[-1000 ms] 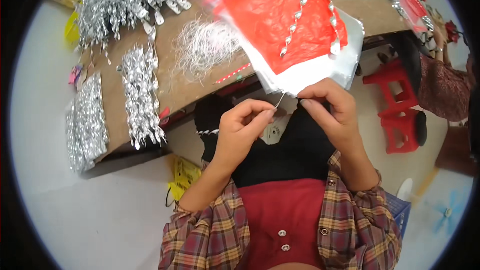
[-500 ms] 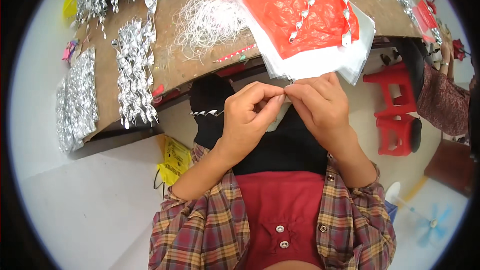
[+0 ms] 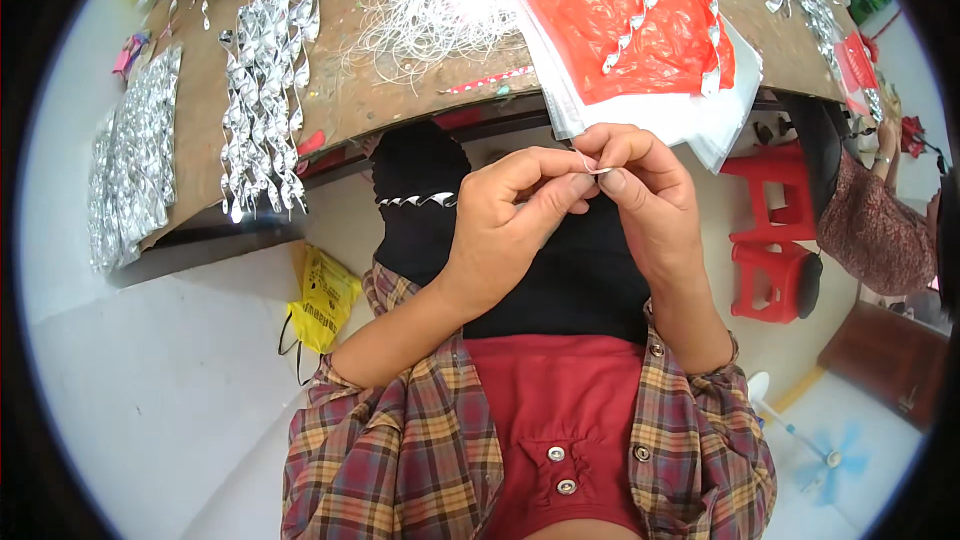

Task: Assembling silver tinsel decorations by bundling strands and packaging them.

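Above my lap, both hands meet fingertip to fingertip. My left hand [image 3: 515, 210] is closed in a pinch, and a silver twisted strip [image 3: 415, 200] sticks out to its left; the stretch behind the hand is hidden. A thin white string [image 3: 583, 162] shows at the meeting fingertips. My right hand [image 3: 650, 190] pinches the string near its thumb tip, by what looks like the strip's end. A tangled pile of white string [image 3: 450, 10] lies on the table beyond. Right of it, two more twisted strips [image 3: 640, 15] rest on a red plastic bag [image 3: 575, 50].
Bundles of silver twisted strips [image 3: 262, 105] hang over the near edge of the wooden table [image 3: 370, 105]. Clear plastic sheets [image 3: 690, 125] lie under the red bag. Red stools [image 3: 770, 280] stand at right, near another person's patterned sleeve [image 3: 875, 205]. A yellow bag [image 3: 325, 300] is at left.
My fingertips have shifted slightly right, and the right hand has turned, showing its thumb and the white string. The view has moved a little, so the table sits higher.
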